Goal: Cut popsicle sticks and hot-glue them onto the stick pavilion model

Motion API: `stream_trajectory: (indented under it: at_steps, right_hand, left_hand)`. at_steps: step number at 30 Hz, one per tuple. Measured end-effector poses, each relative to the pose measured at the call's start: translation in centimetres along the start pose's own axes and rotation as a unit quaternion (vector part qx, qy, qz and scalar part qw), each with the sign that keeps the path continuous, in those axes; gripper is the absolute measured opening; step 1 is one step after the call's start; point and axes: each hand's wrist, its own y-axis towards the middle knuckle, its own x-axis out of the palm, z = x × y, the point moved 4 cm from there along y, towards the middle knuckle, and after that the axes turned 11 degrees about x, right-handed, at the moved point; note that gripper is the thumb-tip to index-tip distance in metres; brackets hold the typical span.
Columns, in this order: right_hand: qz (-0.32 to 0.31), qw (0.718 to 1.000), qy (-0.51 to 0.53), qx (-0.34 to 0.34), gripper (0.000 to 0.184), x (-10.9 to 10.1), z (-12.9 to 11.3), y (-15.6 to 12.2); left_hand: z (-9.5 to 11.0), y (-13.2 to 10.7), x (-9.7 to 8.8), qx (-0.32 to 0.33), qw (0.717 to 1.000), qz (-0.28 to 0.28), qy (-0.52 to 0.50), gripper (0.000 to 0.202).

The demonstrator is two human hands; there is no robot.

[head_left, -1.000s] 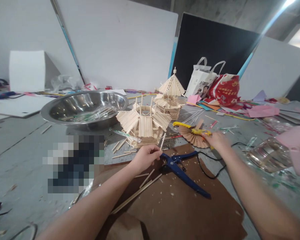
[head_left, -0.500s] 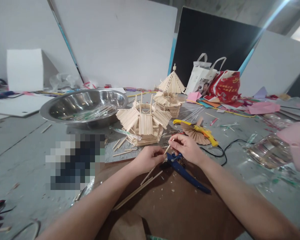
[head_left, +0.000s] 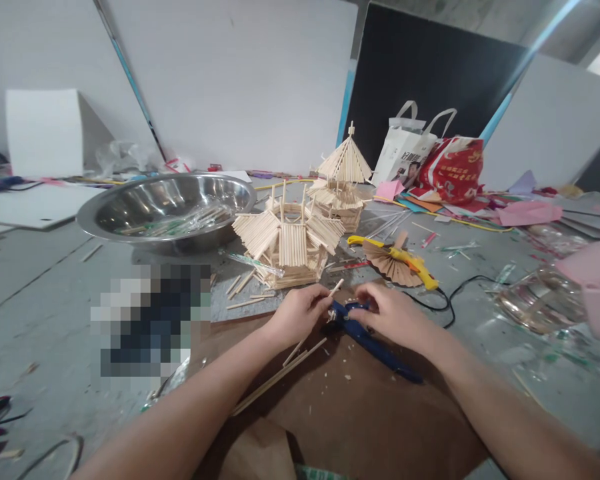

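Observation:
My left hand pinches a thin wooden stick between thumb and fingers, its end pointing up and to the right. Just right of it, my right hand has its fingers curled at a pair of blue-handled pliers, which lie slantwise on a brown sheet. Its fingertips are partly hidden there. More loose sticks rest on the sheet below my left wrist. Beyond my hands stands a stick-built model pavilion with sloped roof panels and upright posts.
A second stick model with a pointed roof stands behind. To the left is a steel basin holding wrapped sticks. A yellow glue gun and a brown paper fan lie right of the models. Bags and paper scraps sit farther back.
My right hand has let go of the stick and moved down to the pliers. The stick stays in my left hand. The view has shifted slightly.

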Motion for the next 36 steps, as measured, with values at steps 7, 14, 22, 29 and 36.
stream_trajectory:
  at_steps: [7,14,22,29,36]
  right_hand:
    - [-0.072,0.971,-0.227,0.002,0.025,1.6,1.7,-2.9]
    - [-0.056,0.991,-0.116,0.037,0.016,0.2,2.0,-2.5]
    - [0.067,0.986,0.11,0.103,0.037,-4.7,3.3,-1.5]
    - [-0.087,0.859,0.499,0.079,0.033,-2.7,1.8,-0.1]
    - [-0.129,0.736,0.661,0.068,0.026,1.9,1.2,0.2]
  left_hand:
    - [-1.8,0.3,-0.1,0.005,0.997,-0.007,0.072,0.027]
    - [-2.7,0.1,0.0,0.004,0.996,0.035,0.084,0.023]
    - [-3.0,0.1,-0.1,0.001,0.996,0.065,0.057,0.023]
    - [-1.5,-0.1,-0.3,-0.014,0.981,0.158,-0.113,0.026]
    - [-0.5,-0.4,1.6,-0.107,0.95,0.108,-0.274,0.024]
